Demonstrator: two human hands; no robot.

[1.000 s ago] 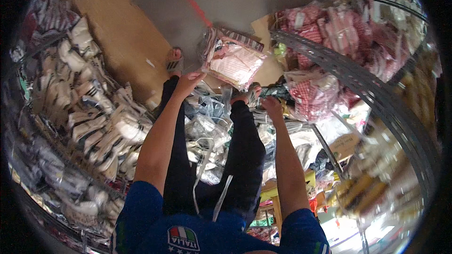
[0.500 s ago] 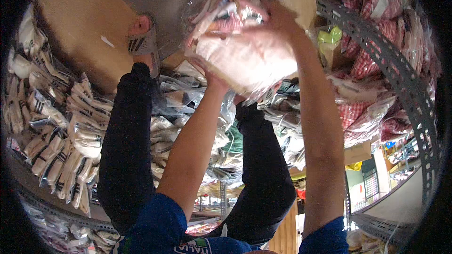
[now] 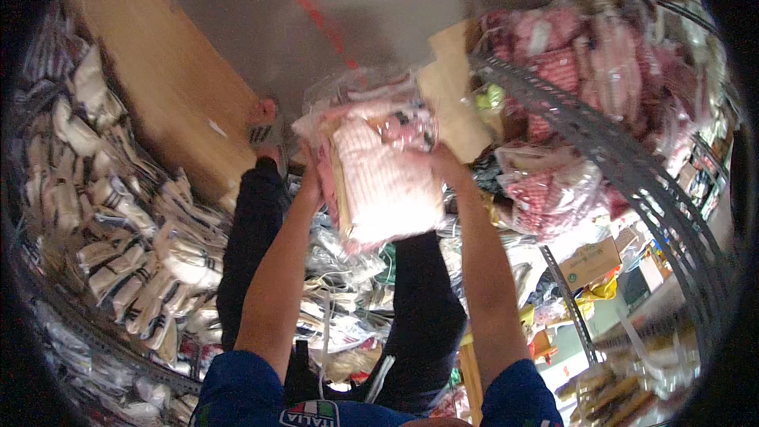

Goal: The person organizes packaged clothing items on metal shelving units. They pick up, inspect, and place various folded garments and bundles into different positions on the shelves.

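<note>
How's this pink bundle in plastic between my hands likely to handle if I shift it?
The pink bundle probably sags, looking like folded cloth. Its loose, shiny plastic wrap may slide against your left hand and right hand. Its flat, squarish shape suggests it won't roll.

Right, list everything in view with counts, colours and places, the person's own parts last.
Bundle: one, pink-white in clear plastic, between both hands
Banded packs: many, cream with dark bands, left
Checked packs: several, red-pink, right
Clear packs: many, mixed, between the legs
Rails: several, grey, right and lower left
Cardboard: two sheets, brown, upper left and right of bundle
Box: one, brown, lower right
Floor: one, grey, top
Line: one, red, on floor
Background: too blurred to count
Sandal: one visible, grey, left foot
Trousers: one pair, black, below bundle
Shirt: one, blue, bottom
Left grip, right grip: bare, at bundle's sides
</note>
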